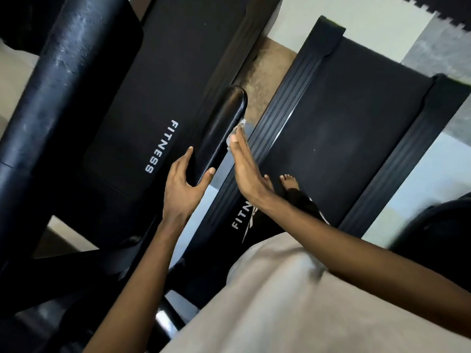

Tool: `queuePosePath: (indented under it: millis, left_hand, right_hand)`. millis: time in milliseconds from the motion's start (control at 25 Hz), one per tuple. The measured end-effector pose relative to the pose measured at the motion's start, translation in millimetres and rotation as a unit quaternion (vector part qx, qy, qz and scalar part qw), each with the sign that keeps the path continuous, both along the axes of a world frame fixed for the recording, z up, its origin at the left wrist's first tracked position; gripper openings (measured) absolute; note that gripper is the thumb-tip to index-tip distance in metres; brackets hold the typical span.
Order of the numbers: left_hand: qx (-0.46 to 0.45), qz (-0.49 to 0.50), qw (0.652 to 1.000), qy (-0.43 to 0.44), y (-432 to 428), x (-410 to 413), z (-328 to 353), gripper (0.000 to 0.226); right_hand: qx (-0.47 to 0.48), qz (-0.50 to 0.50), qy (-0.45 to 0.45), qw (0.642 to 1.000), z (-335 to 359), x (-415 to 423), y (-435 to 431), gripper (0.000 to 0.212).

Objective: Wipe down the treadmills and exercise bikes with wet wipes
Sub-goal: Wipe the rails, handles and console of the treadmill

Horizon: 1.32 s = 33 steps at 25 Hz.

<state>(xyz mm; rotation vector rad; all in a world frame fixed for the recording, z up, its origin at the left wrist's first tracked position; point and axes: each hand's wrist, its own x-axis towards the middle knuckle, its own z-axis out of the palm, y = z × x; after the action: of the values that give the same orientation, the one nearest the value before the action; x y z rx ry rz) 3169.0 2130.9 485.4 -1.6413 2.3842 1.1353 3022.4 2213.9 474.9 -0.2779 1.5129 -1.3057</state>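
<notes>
Two black treadmills lie side by side below me, the left belt (165, 72) and the right belt (344, 123) both marked FITNESS. A glossy black handrail (225, 118) runs between them. My left hand (181, 187) holds the rail's near part, thumb on one side and fingers on the other. My right hand (246, 169) is flat with straight fingers, pressing a white wet wipe (237, 129) against the rail's right side. Most of the wipe is hidden behind the fingers.
A thick black padded post (58, 85) crosses the left of the view. Bare feet (288, 180) stand on the right treadmill's belt. A second dark rail (433, 238) shows at the right edge. Dark interlocking floor mats (446, 11) lie at top right.
</notes>
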Motion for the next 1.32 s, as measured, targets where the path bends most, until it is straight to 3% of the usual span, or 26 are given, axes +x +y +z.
queuePosePath:
  millis: [280,440,600,680,840,920,1080,1200,1320]
  left_hand:
    - [0.018,0.004,0.999,-0.031,4,-8,12,0.074]
    - [0.061,-0.001,0.996,-0.059,1,-11,21,0.075]
    - [0.070,0.002,0.995,-0.071,6,-16,29,0.074]
    - [0.057,0.004,0.995,-0.076,14,-10,33,0.073]
    - [0.034,0.013,0.993,-0.111,22,18,39,0.078]
    - [0.028,0.011,0.993,-0.117,24,29,40,0.080]
    - [0.022,-0.001,0.994,-0.109,23,33,38,0.080]
    - [0.027,-0.004,0.996,-0.083,23,41,34,0.077]
    - [0.026,0.003,0.998,-0.060,27,51,32,0.074]
  right_hand:
    - [-0.017,-0.034,-0.089,0.995,-19,7,-15,0.079]
    - [-0.089,-0.028,-0.102,0.990,-14,21,1,0.071]
    - [-0.055,-0.091,-0.109,0.988,-26,15,-9,0.067]
    - [-0.006,-0.145,-0.147,0.978,-36,8,-17,0.058]
    - [0.066,-0.227,-0.118,0.964,-36,15,-22,0.014]
    - [0.042,-0.239,-0.093,0.966,-30,23,-16,0.013]
    - [0.014,-0.260,-0.071,0.963,-27,19,-10,0.033]
    - [0.069,-0.282,-0.087,0.953,-30,5,-22,0.019]
    - [0.066,-0.291,-0.083,0.951,-28,17,-19,0.008]
